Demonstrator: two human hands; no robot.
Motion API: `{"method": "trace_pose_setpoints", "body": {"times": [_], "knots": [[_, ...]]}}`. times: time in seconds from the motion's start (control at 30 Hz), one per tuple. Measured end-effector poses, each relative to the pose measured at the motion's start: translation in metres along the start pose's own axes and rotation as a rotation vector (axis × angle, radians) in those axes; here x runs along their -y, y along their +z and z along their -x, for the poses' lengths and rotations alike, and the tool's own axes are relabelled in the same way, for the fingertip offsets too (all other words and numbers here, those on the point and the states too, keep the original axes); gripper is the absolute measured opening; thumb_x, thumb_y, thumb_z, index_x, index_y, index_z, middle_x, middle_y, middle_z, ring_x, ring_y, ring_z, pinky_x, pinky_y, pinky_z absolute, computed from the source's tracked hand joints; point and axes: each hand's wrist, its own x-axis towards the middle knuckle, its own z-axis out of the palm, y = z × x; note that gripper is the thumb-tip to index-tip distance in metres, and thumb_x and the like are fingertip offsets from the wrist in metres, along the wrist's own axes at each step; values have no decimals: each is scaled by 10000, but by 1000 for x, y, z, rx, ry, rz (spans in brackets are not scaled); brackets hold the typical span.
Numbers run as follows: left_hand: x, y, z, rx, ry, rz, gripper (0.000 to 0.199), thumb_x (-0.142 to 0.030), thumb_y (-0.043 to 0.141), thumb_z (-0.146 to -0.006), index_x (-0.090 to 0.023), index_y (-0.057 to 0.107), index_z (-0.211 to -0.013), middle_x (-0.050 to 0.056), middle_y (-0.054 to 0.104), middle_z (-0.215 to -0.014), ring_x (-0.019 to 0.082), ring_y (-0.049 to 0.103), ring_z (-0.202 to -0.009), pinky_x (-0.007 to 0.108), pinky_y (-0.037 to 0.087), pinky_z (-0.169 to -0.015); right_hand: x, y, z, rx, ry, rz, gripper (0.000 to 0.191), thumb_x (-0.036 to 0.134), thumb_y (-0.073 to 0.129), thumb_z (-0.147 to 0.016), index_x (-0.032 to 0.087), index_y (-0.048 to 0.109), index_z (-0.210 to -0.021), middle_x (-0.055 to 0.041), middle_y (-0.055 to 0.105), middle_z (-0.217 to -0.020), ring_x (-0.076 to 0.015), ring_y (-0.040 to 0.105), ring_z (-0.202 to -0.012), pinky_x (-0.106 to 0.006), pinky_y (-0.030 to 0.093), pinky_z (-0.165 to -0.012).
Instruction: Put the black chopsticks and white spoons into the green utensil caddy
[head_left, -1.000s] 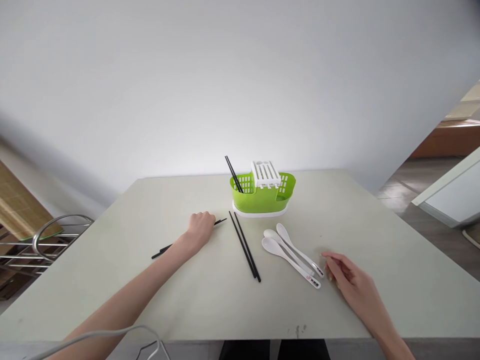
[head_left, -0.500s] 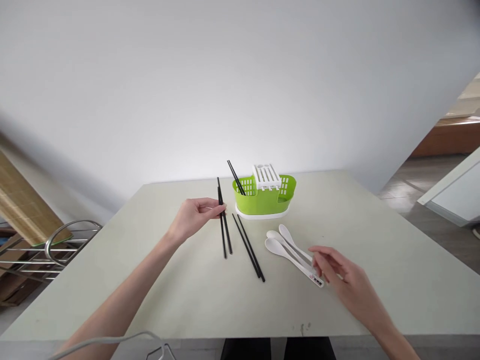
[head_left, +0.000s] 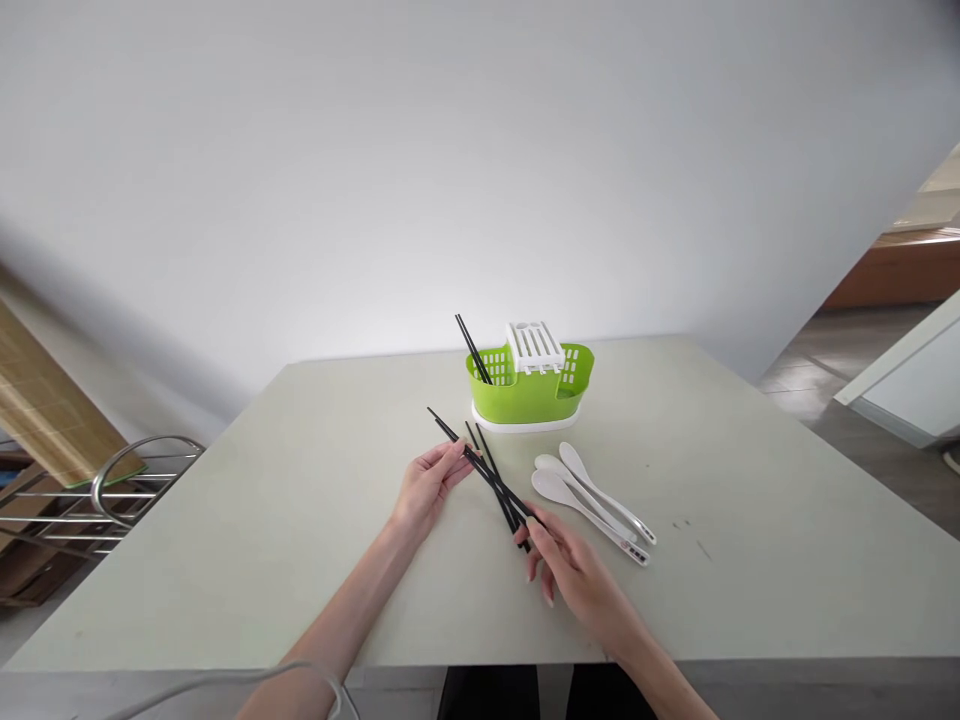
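Note:
A pair of black chopsticks point(head_left: 493, 481) slants between my two hands. My left hand point(head_left: 433, 487) pinches it near its upper part, and my right hand point(head_left: 564, 557) grips its lower end. Under it, a second black pair point(head_left: 489, 455) lies on the table, partly hidden by my right fingers. Just right of my hands rest several white spoons point(head_left: 555, 487), bowls pointing away from me. Behind them stands a green basket point(head_left: 525, 402) on a white base, with a white slotted holder point(head_left: 536, 346) on top. Two more black chopsticks point(head_left: 473, 348) lean in its left compartment.
The pale table point(head_left: 337, 430) meets a white wall at the back. A metal rack point(head_left: 142, 480) and a wooden board point(head_left: 60, 400) are at the far left. A grey cable point(head_left: 225, 677) crosses the lower left.
My left hand has moved right and nearer with the chopsticks, which now tilt the other way. My right hand has left the spoons and taken hold of the chopsticks' lower end.

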Motion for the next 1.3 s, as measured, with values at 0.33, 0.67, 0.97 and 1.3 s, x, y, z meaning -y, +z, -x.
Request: {"method": "trace_pose_setpoints", "body": {"times": [0.33, 0.67, 0.97, 1.3], "knots": [[3, -21, -6, -58, 4, 17, 256, -349, 886, -811, -144, 783, -924, 101, 810, -1047, 208, 773, -1041, 307, 606, -1033, -7, -9, 5, 1, -7, 25, 703, 685, 619, -946, 212, 612, -1467, -75, 715, -1000, -134, 563, -614, -302, 523, -549], [4, -30, -5, -20, -76, 79, 254, -314, 921, -754, -155, 777, -889, 81, 812, -993, 208, 786, -972, 298, 626, -960, -9, -11, 6, 48, 58, -49, 629, 592, 697, -937, 191, 633, -1417, -110, 768, -1015, -209, 705, -738, -331, 576, -574], [4, -27, 0, 70, -91, 22, 334, -409, 938, -718, -154, 743, -811, 89, 804, -934, 228, 777, -990, 315, 615, -948, -6, -8, 6, 5, 77, -47, 508, 598, 734, -906, 186, 720, -1201, -143, 776, -1044, -252, 739, -829, -322, 587, -571], [5, -20, 4, 74, -68, -68, 384, -444, 953, -683, -144, 719, -735, 60, 774, -838, 172, 733, -848, 328, 614, -927, -12, -7, 10, -82, 30, -76, 489, 616, 678, -941, 176, 723, -1150, -169, 759, -1119, -233, 735, -773, -313, 585, -527]]}}
